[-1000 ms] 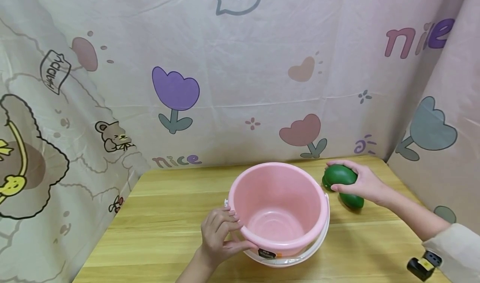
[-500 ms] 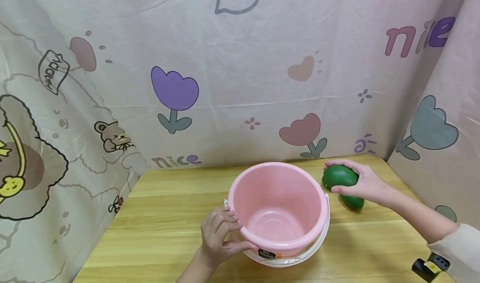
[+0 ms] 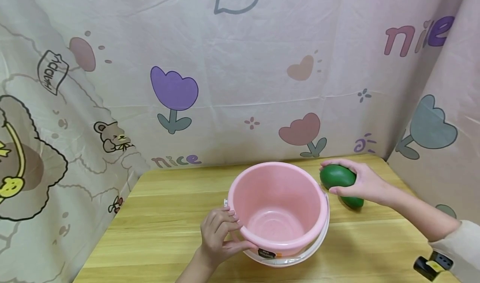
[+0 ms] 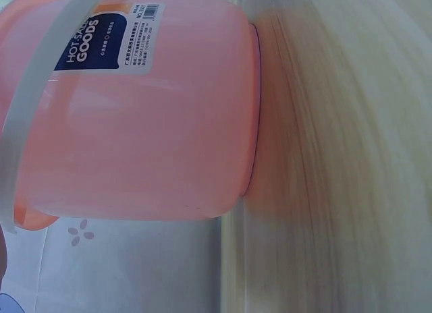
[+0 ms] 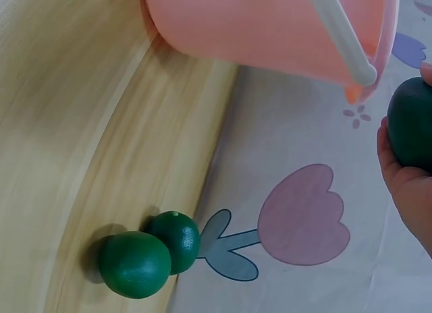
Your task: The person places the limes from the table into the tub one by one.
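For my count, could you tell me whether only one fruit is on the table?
No, the right wrist view shows two fruits on the table.

The pink plastic bucket [image 3: 277,244] stands upright, its white handle [image 3: 294,260] dropped to the near side across a dark label [image 4: 101,42]. The left hand [image 3: 219,233] grips its near-left rim. Just right of the bucket, about rim height, the right hand [image 3: 365,183] holds a smooth dark-green oval fruit [image 3: 336,176]. Two more green fruits, one rounder [image 5: 135,264], one partly hidden behind it [image 5: 179,239], rest right of the bucket.
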Available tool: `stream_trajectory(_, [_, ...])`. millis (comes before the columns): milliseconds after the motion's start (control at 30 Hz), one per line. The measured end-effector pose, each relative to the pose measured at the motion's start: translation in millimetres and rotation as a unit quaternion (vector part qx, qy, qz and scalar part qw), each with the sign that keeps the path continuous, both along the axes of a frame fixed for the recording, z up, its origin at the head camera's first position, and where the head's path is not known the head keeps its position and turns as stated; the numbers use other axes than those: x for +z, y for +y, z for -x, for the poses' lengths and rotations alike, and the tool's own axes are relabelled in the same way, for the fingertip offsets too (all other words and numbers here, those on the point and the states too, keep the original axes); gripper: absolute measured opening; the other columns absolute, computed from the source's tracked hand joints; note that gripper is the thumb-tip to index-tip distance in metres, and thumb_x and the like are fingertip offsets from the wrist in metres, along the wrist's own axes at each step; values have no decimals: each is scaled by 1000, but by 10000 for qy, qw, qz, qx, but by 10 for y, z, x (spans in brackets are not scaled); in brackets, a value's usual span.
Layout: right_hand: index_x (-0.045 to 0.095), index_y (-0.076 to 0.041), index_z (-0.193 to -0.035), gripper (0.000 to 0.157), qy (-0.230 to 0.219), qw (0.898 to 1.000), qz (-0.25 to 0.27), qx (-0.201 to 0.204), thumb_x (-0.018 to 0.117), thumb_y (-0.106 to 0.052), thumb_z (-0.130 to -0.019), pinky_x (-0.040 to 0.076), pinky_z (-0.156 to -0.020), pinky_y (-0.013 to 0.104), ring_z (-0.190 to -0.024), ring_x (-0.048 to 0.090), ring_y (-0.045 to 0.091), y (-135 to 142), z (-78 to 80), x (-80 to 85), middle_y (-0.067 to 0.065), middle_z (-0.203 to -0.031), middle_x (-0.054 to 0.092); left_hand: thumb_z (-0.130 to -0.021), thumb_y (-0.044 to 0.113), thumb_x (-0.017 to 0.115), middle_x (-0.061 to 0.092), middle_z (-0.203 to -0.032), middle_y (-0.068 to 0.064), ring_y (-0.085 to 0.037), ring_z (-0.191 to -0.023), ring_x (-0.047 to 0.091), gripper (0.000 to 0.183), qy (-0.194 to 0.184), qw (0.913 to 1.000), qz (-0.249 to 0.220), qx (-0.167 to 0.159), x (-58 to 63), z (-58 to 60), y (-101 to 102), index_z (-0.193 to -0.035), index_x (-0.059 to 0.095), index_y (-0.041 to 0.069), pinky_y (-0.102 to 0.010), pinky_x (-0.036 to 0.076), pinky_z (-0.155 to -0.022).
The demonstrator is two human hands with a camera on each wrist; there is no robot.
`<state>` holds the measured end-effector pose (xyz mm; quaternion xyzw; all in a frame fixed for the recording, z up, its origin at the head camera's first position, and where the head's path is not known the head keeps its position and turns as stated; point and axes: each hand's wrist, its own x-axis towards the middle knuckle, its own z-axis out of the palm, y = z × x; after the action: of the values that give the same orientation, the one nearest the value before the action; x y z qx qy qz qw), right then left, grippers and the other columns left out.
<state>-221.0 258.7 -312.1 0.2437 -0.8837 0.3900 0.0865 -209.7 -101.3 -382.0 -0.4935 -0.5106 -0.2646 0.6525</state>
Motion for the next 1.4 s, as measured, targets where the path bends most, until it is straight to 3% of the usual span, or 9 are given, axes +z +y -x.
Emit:
stream_trajectory(400, [58, -15, -124, 54, 66, 9995, -13, 295, 79, -11, -74, 55, -70, 23, -87, 61, 8, -73, -70, 115, -12, -112, 65, -74, 54, 73, 57, -67, -8, -18, -63, 55, 54, -60, 10000, 3, -13, -11, 4, 0, -65, 56, 3, -31, 56, -59])
stream_trajectory(733, [58, -11, -123, 56, 205, 9961, 54, 854, 81, -10, -71, 56, -69, 24, -91, 60, 7, -238, -146, 140, -6, -114, 64, -73, 53, 73, 58, -67, -8, -18, -63, 56, 54, -57, 10000, -62, 14, -16, -10, 3, -65, 56, 3, -31, 56, -60])
stream_trajectory(1033, [57, -9, -124, 57, 372, 9872, 290, 1524, 79, -3, -71, 57, -71, 22, -98, 61, 6, -356, -223, 137, -2, -116, 65, -74, 53, 73, 58, -67, -8, -18, -63, 56, 53, -31, 10000, -60, -9, 6, -15, 4, -64, 56, 4, -30, 56, -59])
stream_trajectory(1200, [57, -13, -125, 59, 167, 9866, 370, 1583, 79, -3, -72, 58, -71, 24, -99, 60, 8, -392, -264, 149, -1, -117, 65, -75, 53, 72, 58, -66, -7, -17, -63, 56, 53, -41, 10000, -40, 2, -1, -10, 4, -64, 56, 4, -30, 56, -59])
stream_trajectory(1400, [56, -10, -124, 57, -57, 9874, 407, 1527, 78, -5, -73, 58, -71, 25, -99, 59, 8, -450, -322, 155, -4, -118, 64, -76, 53, 71, 58, -67, -7, -17, -63, 56, 53, -39, 10000, -36, 26, -18, -3, 1, -65, 56, 4, -30, 56, -60])
